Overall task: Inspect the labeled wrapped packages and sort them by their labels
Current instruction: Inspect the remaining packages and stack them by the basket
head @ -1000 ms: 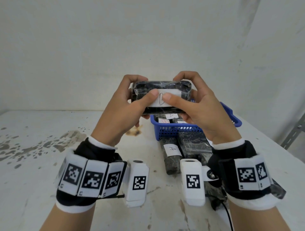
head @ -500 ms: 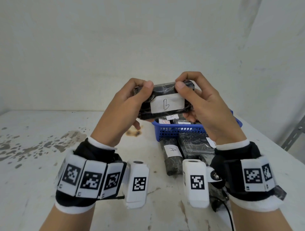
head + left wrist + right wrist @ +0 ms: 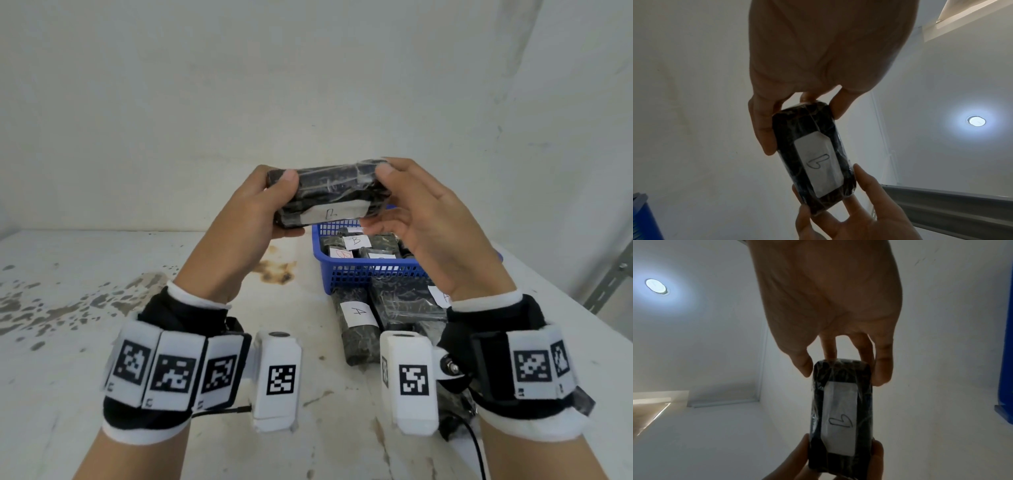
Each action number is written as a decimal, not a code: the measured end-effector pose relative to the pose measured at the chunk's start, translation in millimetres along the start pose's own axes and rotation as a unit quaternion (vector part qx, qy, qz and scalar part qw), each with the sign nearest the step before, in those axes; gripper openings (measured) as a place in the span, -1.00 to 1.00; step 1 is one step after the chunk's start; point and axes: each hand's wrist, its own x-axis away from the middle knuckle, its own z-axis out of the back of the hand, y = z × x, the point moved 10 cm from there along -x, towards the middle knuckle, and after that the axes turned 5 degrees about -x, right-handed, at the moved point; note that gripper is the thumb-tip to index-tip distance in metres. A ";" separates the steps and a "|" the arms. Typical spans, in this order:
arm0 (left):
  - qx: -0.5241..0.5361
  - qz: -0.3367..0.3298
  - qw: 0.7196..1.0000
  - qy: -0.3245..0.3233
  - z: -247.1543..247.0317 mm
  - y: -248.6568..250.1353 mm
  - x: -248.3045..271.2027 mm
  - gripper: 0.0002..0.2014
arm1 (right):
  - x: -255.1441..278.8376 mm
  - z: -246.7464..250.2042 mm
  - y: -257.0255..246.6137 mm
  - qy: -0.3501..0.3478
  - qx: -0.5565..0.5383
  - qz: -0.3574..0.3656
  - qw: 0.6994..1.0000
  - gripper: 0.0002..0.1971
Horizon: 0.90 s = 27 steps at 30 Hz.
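A dark, oblong package wrapped in glossy crinkled film (image 3: pixel 327 195) is held up above the table by its two ends. Its left end is clasped between the thumb and curled fingers of the left hand (image 3: pixel 255 219); its right end is pinched by the right hand (image 3: pixel 421 219), thumb on top and fingers beneath. A white rectangular paper label with a handwritten "b" (image 3: pixel 330 214) is seen on its lower face. Below, a blue perforated plastic basket (image 3: pixel 370 274) holding similar labelled bundles is set on the stained white tabletop (image 3: pixel 85 308), and a cylindrical wrapped package labelled "A" (image 3: pixel 358 325) lies just before it.
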 end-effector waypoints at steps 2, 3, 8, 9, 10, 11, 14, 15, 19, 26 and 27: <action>-0.010 -0.001 1.000 -0.001 -1.1 -0.4 0.8 -0.78 | 1.2 -1.6 -0.3 0.006 0.016 -0.002 1.000 -0.87; -0.018 -0.002 1.000 0.001 -1.0 -0.6 0.8 -0.78 | 1.7 -2.0 -0.3 0.008 0.021 -0.002 1.000 -0.87; -0.044 -0.006 0.999 0.004 -3.7 -2.2 -0.1 -0.78 | 5.4 -6.8 -3.1 0.007 0.079 0.009 0.997 -0.89; -0.052 -0.007 0.999 0.006 -4.2 -2.0 0.7 -0.76 | 6.1 -7.9 -3.8 0.006 0.079 0.012 0.997 -0.88; -0.060 -0.008 0.998 0.008 -4.3 -2.1 1.4 -0.75 | 6.5 -9.3 -4.4 0.005 0.079 0.016 0.997 -0.86; -0.067 -0.006 0.998 0.010 -4.4 -2.2 2.1 -0.75 | 6.6 -10.2 -4.9 0.004 0.082 0.020 0.996 -0.84; -0.083 -0.002 0.997 0.009 -5.2 -0.9 4.9 -0.74 | 7.1 -11.8 -7.5 0.005 0.089 0.031 0.996 -0.82; -0.088 -0.003 0.996 0.006 -5.4 0.1 5.8 -0.74 | 7.4 -12.2 -9.1 0.004 0.088 0.039 0.995 -0.80; -0.086 -0.016 0.996 0.013 1.2 3.4 5.8 -0.52 | 9.1 -6.5 -12.2 0.002 0.045 0.053 0.998 -0.59; -0.062 -0.028 0.998 0.009 1.5 5.2 6.4 -0.47 | 5.0 -9.9 -4.8 -0.020 0.004 0.034 0.999 -0.31; -0.054 -0.026 0.998 0.008 0.6 5.3 6.6 -0.46 | 4.3 -9.0 -3.7 -0.014 -0.004 0.032 0.999 -0.28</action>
